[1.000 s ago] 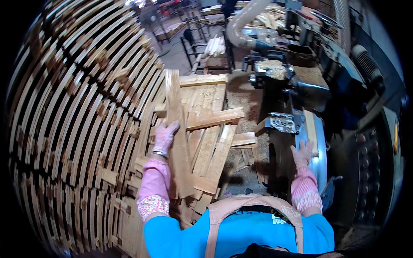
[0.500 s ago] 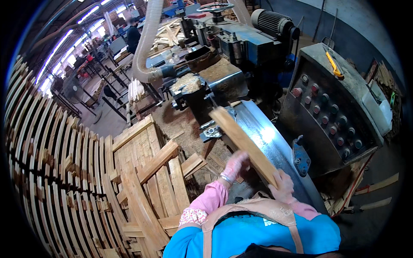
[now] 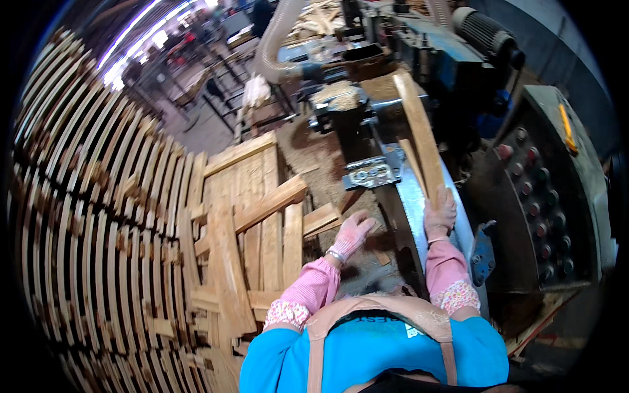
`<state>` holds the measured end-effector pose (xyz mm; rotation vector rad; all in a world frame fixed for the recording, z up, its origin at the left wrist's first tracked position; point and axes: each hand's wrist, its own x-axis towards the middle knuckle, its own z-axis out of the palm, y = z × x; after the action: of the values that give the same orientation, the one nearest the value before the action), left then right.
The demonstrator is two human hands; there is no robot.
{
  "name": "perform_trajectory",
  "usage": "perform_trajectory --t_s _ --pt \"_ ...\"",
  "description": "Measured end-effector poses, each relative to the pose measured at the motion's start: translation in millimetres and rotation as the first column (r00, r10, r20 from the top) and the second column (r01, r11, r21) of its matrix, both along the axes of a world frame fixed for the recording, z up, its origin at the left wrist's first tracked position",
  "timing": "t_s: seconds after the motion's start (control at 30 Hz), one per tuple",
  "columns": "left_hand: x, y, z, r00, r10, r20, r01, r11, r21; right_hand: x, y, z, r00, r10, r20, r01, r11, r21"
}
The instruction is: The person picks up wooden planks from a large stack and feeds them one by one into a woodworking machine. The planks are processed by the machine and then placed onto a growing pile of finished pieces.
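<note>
My right hand (image 3: 440,216), gloved, is closed round the near end of a long wooden board (image 3: 422,134). The board points away from me over the shiny metal machine bed (image 3: 411,208), its far end raised in view near the sawdust-covered part of the machine. A thinner wooden strip (image 3: 413,165) shows along the board's left side; whether my right hand holds it too, I cannot tell. My left hand (image 3: 354,234), also gloved, holds nothing, with its fingers apart, left of the bed and near the loose wood.
Stacked boards (image 3: 98,242) fill the left side. Beside them lies a pile of planks (image 3: 262,216). A metal guide block (image 3: 375,171) sits at the bed's left edge. To the right are a blue bracket (image 3: 483,255) and a button panel (image 3: 537,203) with a yellow cutter (image 3: 567,128) on top.
The board has swung to point more straight ahead and moved farther over the machine. My right hand went forward with it; my left hand came away from the board. The view has shifted.
</note>
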<state>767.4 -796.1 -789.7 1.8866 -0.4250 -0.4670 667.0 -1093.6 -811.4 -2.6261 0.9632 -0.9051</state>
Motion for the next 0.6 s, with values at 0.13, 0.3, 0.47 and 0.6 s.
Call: perform_trajectory --t_s 0.13,0.3,0.47,0.6 --pt "32.5 54.1 67.9 0.975 0.167 0.149 -0.214 0.896 0.388 -22.8 4.7 12.2 0.985 0.140 -0.104 -0.129 0.986 0.109" --pt "23.3 238.3 77.4 0.691 0.197 0.696 -0.705 0.397 0.588 -172.6 36.3 27.9 0.956 0.158 -0.247 -0.125 0.981 0.146" --pt "-37.7 332.4 66.5 0.727 0.348 0.592 -0.603 -0.088 0.793 -293.4 72.0 44.4 0.935 0.098 -0.340 -0.057 0.990 0.130" --pt "-21.6 319.3 78.7 0.779 0.450 0.438 -0.434 -0.118 0.893 -259.7 52.5 47.8 0.963 0.164 -0.212 -0.157 0.986 0.050"
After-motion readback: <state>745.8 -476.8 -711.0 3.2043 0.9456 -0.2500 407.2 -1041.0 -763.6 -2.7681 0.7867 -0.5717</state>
